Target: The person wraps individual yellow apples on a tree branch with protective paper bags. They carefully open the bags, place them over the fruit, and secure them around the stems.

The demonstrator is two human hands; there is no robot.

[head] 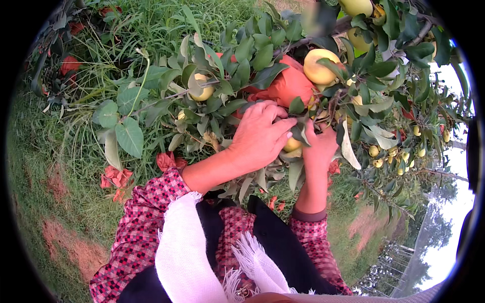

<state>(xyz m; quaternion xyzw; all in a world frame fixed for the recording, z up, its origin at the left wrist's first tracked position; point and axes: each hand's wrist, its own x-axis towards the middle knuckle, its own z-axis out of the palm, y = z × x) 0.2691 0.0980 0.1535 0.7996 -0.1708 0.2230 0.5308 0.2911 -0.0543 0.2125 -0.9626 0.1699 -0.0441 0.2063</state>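
Note:
Both of my hands reach into the leaves of an apple branch. My left hand [261,134] is bent over the foliage just below a red bag [290,85], its fingers pointing right. To its right, my right hand [320,146] reaches up, with its fingertips partly hidden by leaves and stems. A yellow apple [291,144] shows between the two hands, partly covered by a leaf. Whether either hand grips anything is hidden. Above the right hand hangs a larger yellow apple [321,67], beside the red bag.
Another yellow apple [202,88] hangs on the left, and several small fruits [394,154] on the right. Crumpled red bags [116,177] lie on the grass [75,151]. Ends of a white fringed scarf [187,250] hang below my arms.

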